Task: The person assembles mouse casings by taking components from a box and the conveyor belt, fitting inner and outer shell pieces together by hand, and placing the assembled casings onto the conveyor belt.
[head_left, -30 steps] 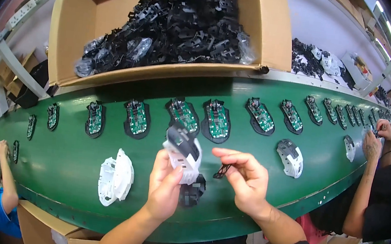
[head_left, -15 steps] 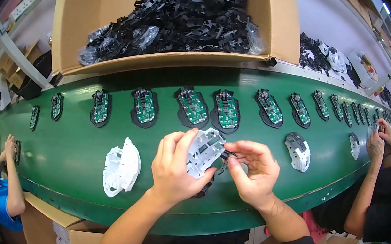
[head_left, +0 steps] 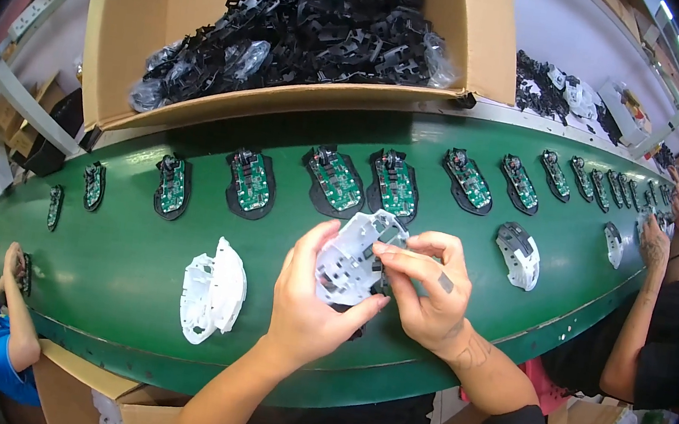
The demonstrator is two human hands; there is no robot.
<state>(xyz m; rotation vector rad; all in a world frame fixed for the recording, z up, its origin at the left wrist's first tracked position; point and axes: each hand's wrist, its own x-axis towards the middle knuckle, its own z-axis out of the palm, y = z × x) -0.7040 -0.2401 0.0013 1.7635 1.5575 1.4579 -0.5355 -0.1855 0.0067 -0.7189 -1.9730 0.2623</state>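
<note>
My left hand [head_left: 308, 297] grips a white computer mouse shell [head_left: 342, 272], its ribbed inner side turned up, over the near middle of the green surface. Closed against the right side of that shell is my right hand [head_left: 424, 294], thumb and fingers together at its edge. What they pinch is mostly hidden; a bit of dark part shows beneath the fingertips. To the left of my hands lies a pair of white shell pieces [head_left: 213, 291]. Beyond them runs a row of black mouse bases with green circuit boards, one [head_left: 394, 186] just past the shell.
A large cardboard box [head_left: 286, 91] of black plastic parts stands at the back. Grey-and-white mouse covers [head_left: 518, 256] lie to the right on the green belt [head_left: 120, 270]. Co-workers' hands are busy at the far left [head_left: 15, 265] and far right [head_left: 656, 238]. Open cartons [head_left: 83, 367] stand below the near edge.
My right fingers have moved left onto the shell from beside it, where they held a small black part with a thin dark strand. The shell has tilted slightly in my left hand.
</note>
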